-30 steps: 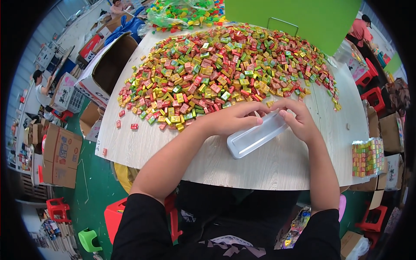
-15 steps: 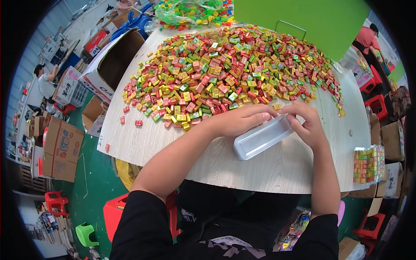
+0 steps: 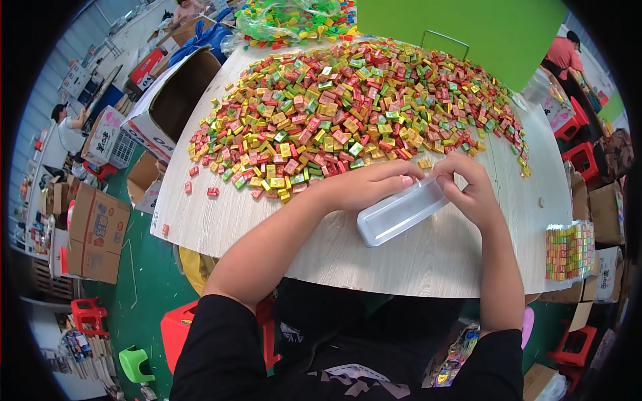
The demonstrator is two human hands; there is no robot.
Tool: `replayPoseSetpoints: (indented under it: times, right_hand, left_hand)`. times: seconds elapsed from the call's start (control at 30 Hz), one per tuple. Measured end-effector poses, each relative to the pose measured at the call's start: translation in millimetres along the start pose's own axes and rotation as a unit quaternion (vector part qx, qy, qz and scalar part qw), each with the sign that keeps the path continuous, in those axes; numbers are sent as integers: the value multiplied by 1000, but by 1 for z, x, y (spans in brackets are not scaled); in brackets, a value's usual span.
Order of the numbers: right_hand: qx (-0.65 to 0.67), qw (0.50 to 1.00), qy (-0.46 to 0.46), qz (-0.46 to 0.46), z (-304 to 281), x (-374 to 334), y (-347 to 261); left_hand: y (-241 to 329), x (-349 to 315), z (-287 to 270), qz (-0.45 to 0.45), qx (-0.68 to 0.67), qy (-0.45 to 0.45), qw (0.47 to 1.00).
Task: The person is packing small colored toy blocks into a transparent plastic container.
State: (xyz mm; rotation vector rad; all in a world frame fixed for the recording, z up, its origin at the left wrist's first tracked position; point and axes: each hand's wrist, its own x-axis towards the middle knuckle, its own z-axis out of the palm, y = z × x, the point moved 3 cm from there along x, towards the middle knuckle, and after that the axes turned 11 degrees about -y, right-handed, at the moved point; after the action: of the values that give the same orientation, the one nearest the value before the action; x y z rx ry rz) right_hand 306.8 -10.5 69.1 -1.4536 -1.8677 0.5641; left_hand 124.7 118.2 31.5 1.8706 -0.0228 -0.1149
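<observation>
Nearest, at 6 o'clock from the hands, is the person's black short-sleeved shirt, close against the curved edge of the pale wood-grain table. Above that edge, a long, shallow, translucent plastic tray with rounded corners slants from 8 o'clock up to 2 o'clock; whether its underside touches the tabletop cannot be told.

The left hand pinches its far long wall, thumb at the rim, fingers behind. The right hand is curled at the 2 o'clock end, thumb and forefinger drawn together; whether they pinch the rim or something small is hidden.

The tray looks thin-walled: probably very light, slick, springy, apt to bow or crease if squeezed mid-wall. The corners and folded rim should be stiffest, so a gentle hold near both ends would suit best.

Just past 3 o'clock stands a multicoloured block of stacked, foil-bright little packets. Beyond the hands, from 10 to 1 o'clock, spreads a heap of small red, yellow and green wrapped blocks. Farthest, past 12 o'clock, rises a flat bright-green panel.
</observation>
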Motion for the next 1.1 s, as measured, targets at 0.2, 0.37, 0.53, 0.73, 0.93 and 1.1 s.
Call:
replayPoseSetpoints:
  times: [0.2,0.37,0.53,0.73,0.93,1.1]
  right_hand:
    - [15,999,0,-32,3,0,5]
    - [27,1000,-16,-1,2,-1,6]
    - [36,999,-23,22,2,-1,7]
    - [31,999,-15,19,2,-1,6]
    - [26,999,-15,13,4,0,3]
    - [34,999,-12,12,3,-1,2]
  left_hand:
    - [2,0,-1,-8,5,-14,1000]
    - [3,-3,-2,-18,-17,-27,999]
    - [4,-5,-4,-18,-33,-45,998]
    - [0,-8,-16,-41,-3,-112,993]
    - [-3,-14,-19,-36,-75,-151,985]
    - [4,-19,-20,-21,-69,-178,981]
